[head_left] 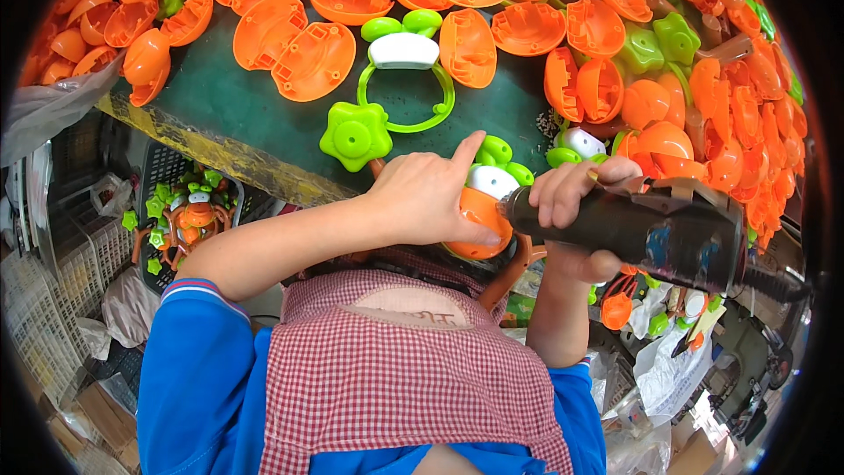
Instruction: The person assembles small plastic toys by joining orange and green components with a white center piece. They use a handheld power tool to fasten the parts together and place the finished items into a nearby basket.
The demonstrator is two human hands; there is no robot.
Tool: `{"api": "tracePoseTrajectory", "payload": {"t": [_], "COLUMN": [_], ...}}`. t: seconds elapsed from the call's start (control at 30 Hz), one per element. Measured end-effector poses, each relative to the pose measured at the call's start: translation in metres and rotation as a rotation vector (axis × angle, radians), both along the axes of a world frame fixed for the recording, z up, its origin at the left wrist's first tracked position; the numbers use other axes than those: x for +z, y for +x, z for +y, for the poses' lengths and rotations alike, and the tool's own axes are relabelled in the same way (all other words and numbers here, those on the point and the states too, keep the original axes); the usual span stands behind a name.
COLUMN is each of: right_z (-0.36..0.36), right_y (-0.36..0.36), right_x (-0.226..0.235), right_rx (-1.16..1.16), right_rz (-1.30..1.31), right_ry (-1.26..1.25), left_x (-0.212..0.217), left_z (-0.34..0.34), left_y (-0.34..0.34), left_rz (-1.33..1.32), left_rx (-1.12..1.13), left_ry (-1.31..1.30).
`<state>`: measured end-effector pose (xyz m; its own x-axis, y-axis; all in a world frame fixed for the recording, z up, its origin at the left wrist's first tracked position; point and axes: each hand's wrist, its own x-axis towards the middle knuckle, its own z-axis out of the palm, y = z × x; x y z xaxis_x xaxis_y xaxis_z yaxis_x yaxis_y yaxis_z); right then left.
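Note:
Near the table's front edge, my left hand [418,198] grips a toy with a rounded orange body [482,220], a white part and green lobes at its top. My left thumb lies along the orange shell, and the index finger points up beside the green lobes. My right hand [567,198] is closed round a black electric screwdriver [637,233], held nearly level. The tool's tip meets the right side of the toy, but the exact contact point is too small to make out. Just beyond my left hand lie a green star-shaped piece [354,136] and a green ring [362,86] with a white part.
Loose orange half shells [314,60] spread across the back of the green table [211,79], heaped high at the right [747,123]. Below the yellow-black table edge [220,151], a dark basket [151,178] at the left holds several assembled toys. A cable trails from the screwdriver.

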<state>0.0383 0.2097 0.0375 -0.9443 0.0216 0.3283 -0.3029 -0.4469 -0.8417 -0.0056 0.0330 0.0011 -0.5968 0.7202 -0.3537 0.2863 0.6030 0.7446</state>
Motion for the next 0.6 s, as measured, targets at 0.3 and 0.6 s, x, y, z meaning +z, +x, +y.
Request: {"api": "tracePoseTrajectory", "payload": {"t": [0.3, 0.6], "right_z": [0.007, 0.016], "right_y": [-0.003, 0.006], "right_x": [0.002, 0.019], "right_rx": [0.07, -0.128], "right_rz": [-0.059, -0.016], "right_ry": [-0.012, 0.057], "left_x": [-0.001, 0.01], "left_z": [0.001, 0.001], "left_y": [-0.002, -0.005], "left_rz": [-0.03, -0.094], "left_rx": [0.002, -0.034], "left_ry": [-0.009, -0.065]}}
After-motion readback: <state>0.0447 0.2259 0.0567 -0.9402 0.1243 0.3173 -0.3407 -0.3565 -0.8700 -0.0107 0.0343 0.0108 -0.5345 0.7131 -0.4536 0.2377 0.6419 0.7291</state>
